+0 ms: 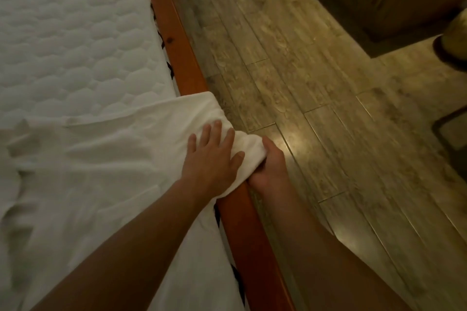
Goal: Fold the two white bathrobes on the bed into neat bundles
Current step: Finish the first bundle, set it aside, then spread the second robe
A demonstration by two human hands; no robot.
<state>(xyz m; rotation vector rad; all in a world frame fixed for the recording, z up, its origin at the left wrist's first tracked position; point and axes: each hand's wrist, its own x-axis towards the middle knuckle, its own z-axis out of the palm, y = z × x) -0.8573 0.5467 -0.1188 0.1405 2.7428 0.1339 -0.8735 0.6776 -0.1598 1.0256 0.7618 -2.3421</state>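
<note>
Left hand (214, 156) presses the bathrobe (113, 159), fingers spread; right hand (267, 166) clamps its edge with curled fingers

Bathrobe (101, 154), 8 o'clock: white cloth, matt, soft, creased. Mattress cover (75, 45), 10 o'clock: white quilted fabric, matt, stitched into puffed hexagons. Bed rail (187, 63), running 12 to 6 o'clock: reddish wood, smooth, semi-gloss, one dark knot. Floor (303, 83), 2 o'clock: wood-grain planks, mottled, glossy glints.
</note>
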